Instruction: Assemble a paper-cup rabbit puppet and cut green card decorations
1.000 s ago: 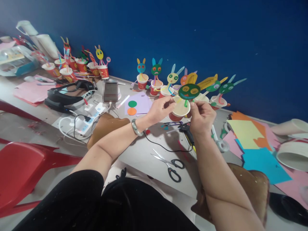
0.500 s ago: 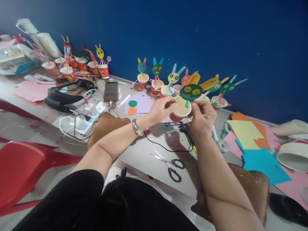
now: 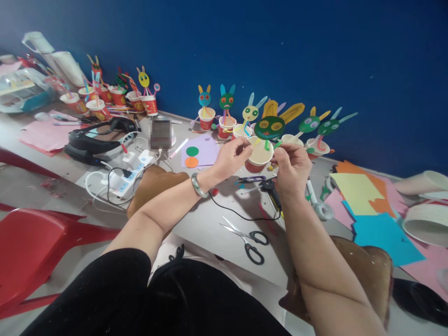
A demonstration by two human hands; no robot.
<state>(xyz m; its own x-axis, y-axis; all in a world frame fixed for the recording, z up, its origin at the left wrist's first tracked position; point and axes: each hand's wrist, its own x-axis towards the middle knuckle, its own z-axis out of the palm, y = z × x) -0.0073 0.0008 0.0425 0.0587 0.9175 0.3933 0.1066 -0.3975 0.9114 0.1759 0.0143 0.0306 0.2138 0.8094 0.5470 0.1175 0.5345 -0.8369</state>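
Observation:
A paper cup with a red outside stands in front of me, and a dark green paper head with yellow ears rises over its far side. Green and yellow strips show at the mouth of the cup. My left hand is closed in a pinch at the cup's left rim; what lies between its fingertips is hidden. On the other side, my right hand pinches a narrow green strip beside the rim. Below the hands are a glue gun and open black-handled scissors.
Several finished cup figures line the blue wall. Purple paper with green and orange discs lies left of my hands. A power strip, a black headset and coloured paper sheets lie around. The glue gun's cord crosses the table.
The green head has tipped back and shifted slightly left, so its face and ears show more openly. Both hands stay at the cup, the right one slightly further left.

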